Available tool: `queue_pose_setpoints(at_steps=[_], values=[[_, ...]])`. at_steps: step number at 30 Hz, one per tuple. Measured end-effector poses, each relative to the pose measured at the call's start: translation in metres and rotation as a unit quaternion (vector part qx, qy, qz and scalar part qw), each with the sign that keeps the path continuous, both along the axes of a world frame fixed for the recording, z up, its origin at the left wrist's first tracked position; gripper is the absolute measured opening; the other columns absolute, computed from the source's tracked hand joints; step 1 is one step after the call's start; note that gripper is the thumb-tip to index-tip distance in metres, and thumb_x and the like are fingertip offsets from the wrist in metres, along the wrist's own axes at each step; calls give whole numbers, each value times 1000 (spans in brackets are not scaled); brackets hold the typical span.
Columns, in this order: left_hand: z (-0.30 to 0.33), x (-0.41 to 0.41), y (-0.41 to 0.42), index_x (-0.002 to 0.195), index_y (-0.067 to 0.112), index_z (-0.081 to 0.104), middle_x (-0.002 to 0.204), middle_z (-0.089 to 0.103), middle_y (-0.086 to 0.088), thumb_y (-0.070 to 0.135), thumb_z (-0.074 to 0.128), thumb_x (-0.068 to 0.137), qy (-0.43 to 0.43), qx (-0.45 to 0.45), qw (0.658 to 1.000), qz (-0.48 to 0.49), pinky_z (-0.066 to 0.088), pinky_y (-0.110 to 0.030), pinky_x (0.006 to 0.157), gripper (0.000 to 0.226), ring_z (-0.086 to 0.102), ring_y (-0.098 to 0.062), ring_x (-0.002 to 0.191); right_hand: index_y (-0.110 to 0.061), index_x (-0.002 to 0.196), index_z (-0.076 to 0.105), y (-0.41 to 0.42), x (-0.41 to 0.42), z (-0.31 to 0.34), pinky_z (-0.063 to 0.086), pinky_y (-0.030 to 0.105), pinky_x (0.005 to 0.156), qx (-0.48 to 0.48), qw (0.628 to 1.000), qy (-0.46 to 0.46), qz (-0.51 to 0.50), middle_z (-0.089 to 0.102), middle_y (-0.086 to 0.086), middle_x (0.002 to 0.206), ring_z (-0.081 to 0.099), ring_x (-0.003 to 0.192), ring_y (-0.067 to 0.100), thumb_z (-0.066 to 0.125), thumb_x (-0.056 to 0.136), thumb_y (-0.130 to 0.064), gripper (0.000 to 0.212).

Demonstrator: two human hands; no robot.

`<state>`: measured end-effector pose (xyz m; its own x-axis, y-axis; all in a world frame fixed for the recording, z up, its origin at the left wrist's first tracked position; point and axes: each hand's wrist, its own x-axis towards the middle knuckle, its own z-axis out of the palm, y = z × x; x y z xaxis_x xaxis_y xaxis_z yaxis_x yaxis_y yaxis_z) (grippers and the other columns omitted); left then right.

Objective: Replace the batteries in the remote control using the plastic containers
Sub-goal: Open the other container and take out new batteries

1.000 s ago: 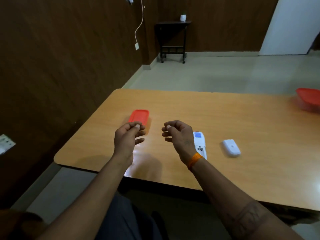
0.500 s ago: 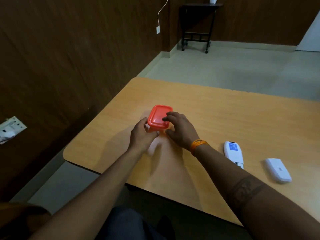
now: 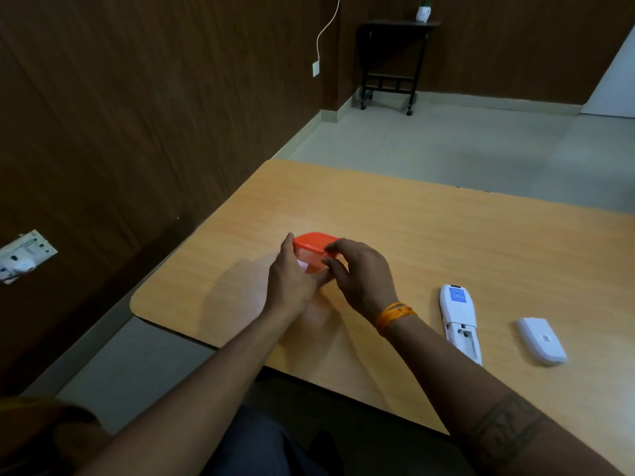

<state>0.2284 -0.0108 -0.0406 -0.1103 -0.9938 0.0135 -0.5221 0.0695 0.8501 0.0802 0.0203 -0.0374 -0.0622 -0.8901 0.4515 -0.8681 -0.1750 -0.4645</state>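
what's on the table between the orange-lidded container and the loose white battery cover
In the head view, the white remote control lies between the container and the battery cover, its battery bay open. The right hand and wrist also cross that stretch.

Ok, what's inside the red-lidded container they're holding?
The red lid is on the container; the left hand and right hand cover its clear walls. Contents can't be made out.

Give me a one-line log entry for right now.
hands: left and right on red-lidded container | lid: on | remote: battery bay open, on table | cover: beside remote
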Motion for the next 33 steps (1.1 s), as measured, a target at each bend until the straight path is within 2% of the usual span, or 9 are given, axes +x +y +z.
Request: queue_pose_setpoints(at_steps=[3, 8, 11, 14, 18, 23, 26, 29, 33], values=[[2, -2, 18, 160, 17, 31, 151, 55, -11, 45, 87, 80, -20, -32, 999, 16, 53, -45, 109, 101, 56, -33, 136, -15, 121, 70, 22, 5, 6, 59, 39, 86, 2, 999, -32, -3, 76, 5, 114, 70, 101, 26, 63, 102, -29, 25], [10, -10, 44, 137, 10, 54, 128, 68, -12, 48, 87, 76, -77, -41, 996, 34, 55, -35, 85, 78, 66, -33, 114, -12, 125, 72, 58, 2, 12, 56, 35, 90, 4, 999, -34, 14, 76, 7, 118, 70, 105, 26, 60, 104, -24, 27], [12, -14, 56, 129, 12, 60, 121, 71, -9, 51, 87, 74, -74, -34, 996, 23, 51, -31, 78, 73, 68, -30, 106, -12, 124, 71, 75, -2, 13, 54, 36, 86, 7, 999, -42, 17, 75, 9, 116, 69, 101, 27, 58, 105, -23, 26], [9, -12, 63, 121, 15, 63, 113, 73, -6, 53, 88, 71, -56, -37, 998, 3, 56, -32, 77, 67, 70, -25, 99, -14, 120, 70, 87, -5, 12, 52, 36, 78, 14, 998, -52, 19, 76, 8, 109, 69, 94, 29, 56, 105, -25, 24], [9, -11, 69, 133, 15, 60, 123, 70, -8, 50, 88, 75, -58, -55, 996, -26, 56, -30, 84, 73, 69, -27, 108, -13, 116, 72, 94, -7, 14, 51, 35, 75, 0, 997, -77, -3, 78, 9, 104, 70, 90, 31, 56, 104, -25, 23], [4, -6, 68, 142, 14, 56, 139, 66, -10, 49, 91, 73, -49, -68, 995, -51, 61, -39, 97, 85, 66, -31, 122, -11, 114, 74, 87, -13, 23, 52, 33, 72, -17, 993, -108, -33, 79, 10, 100, 70, 86, 30, 58, 105, -24, 22], [2, -3, 66, 140, 18, 57, 139, 66, -7, 44, 93, 73, -17, -58, 996, -58, 61, -33, 95, 80, 66, -28, 123, -12, 123, 71, 87, -14, 17, 58, 38, 82, -10, 995, -97, -21, 77, 8, 112, 71, 97, 28, 61, 103, -25, 26], [-3, -1, 63, 137, 23, 58, 135, 68, -1, 49, 93, 70, -1, -58, 996, -66, 60, -27, 92, 80, 66, -23, 120, -14, 126, 69, 89, -17, -2, 56, 38, 91, 11, 996, -85, -36, 75, 6, 120, 70, 105, 28, 61, 100, -17, 27], [-4, 2, 60, 136, 22, 56, 132, 67, 3, 62, 90, 61, -2, -50, 995, -82, 53, -16, 81, 91, 65, -18, 116, -14, 111, 72, 83, -20, -11, 46, 27, 71, -8, 993, -100, -67, 77, 4, 102, 69, 87, 25, 61, 100, -12, 15]])
